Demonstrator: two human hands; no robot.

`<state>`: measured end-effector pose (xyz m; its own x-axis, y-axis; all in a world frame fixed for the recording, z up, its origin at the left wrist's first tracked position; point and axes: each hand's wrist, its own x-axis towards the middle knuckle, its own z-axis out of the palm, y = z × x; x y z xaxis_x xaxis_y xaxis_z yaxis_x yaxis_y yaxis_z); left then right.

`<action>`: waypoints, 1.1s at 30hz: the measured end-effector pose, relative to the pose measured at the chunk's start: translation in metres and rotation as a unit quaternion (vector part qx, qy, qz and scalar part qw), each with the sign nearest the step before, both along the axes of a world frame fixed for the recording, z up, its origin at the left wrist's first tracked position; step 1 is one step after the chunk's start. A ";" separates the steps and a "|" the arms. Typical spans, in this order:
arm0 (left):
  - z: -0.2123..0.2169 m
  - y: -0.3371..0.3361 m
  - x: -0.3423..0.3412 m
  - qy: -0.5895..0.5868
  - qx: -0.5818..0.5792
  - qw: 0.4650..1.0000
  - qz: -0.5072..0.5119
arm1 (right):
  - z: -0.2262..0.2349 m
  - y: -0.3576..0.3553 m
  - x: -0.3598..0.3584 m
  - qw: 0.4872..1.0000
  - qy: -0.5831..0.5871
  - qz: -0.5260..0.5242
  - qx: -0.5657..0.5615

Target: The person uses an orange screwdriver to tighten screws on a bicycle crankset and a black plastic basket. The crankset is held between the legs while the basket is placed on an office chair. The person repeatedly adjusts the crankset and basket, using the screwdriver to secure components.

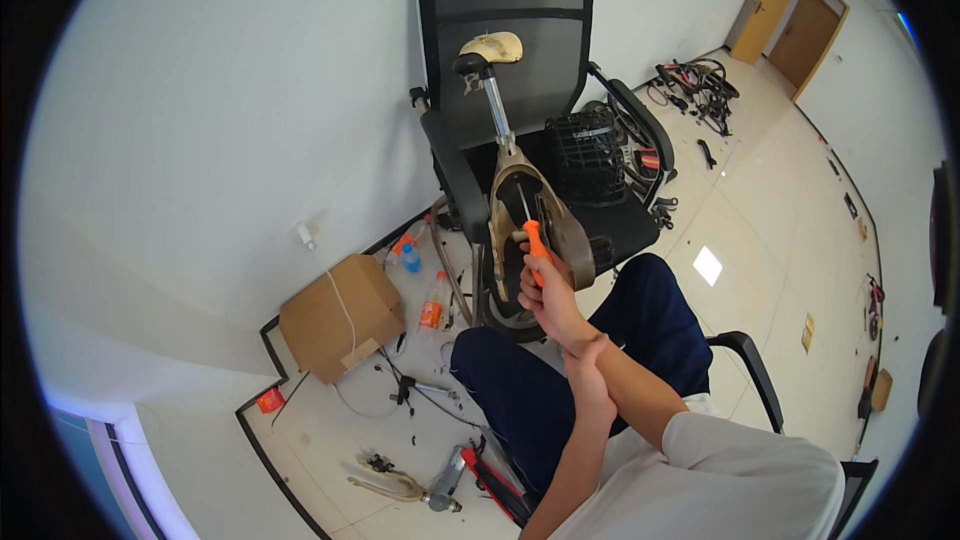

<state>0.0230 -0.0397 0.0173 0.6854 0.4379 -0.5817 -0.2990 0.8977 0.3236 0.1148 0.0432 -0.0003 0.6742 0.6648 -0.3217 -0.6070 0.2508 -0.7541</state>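
My right hand (546,290) is wrapped round the orange handle of a screwdriver (534,238). The screwdriver's thin shaft points away from me into the open hollow of a tan bicycle frame (570,245); what its tip touches is too small to make out. My left hand (592,377) is closed round my right forearm, just behind the wrist. The frame leans against a black office chair (505,15). A silver seat post (496,108) rises from it to a worn saddle (490,50) with a cream top.
On the chair seat lies a black wire basket (588,160). A cardboard box (340,315), bottles (432,310) and loose cables lie on the floor to the left. Bicycle parts (440,485) lie near my legs. More bicycle parts (700,90) lie by the far wall.
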 end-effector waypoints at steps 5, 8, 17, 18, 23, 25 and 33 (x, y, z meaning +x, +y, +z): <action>0.006 0.002 0.001 0.007 -0.015 1.000 -0.003 | 0.003 0.000 0.000 1.000 -0.002 -0.008 -0.008; 0.003 0.000 -0.005 0.006 -0.010 1.000 -0.013 | -0.002 0.000 0.000 1.000 -0.011 0.002 0.019; 0.011 0.005 -0.002 0.004 -0.021 1.000 -0.009 | 0.003 0.001 0.000 1.000 -0.024 -0.003 -0.013; 0.007 0.003 -0.002 0.008 -0.018 1.000 -0.007 | 0.002 0.001 -0.001 1.000 -0.026 -0.002 -0.014; 0.007 0.004 -0.001 0.013 0.006 1.000 -0.008 | 0.007 0.002 -0.001 1.000 -0.014 0.002 -0.009; 0.008 0.004 -0.003 0.009 0.030 0.999 0.003 | 0.014 0.007 -0.002 0.999 0.025 0.001 0.039; 0.021 0.015 -0.008 -0.019 0.117 0.992 0.039 | 0.027 0.023 0.001 0.990 0.087 -0.044 0.100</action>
<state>0.0147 -0.0244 0.0386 0.6633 0.6112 -0.4318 -0.3814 0.7726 0.5076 0.1163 0.0658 0.0264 0.6788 0.6676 -0.3058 -0.6921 0.4426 -0.5702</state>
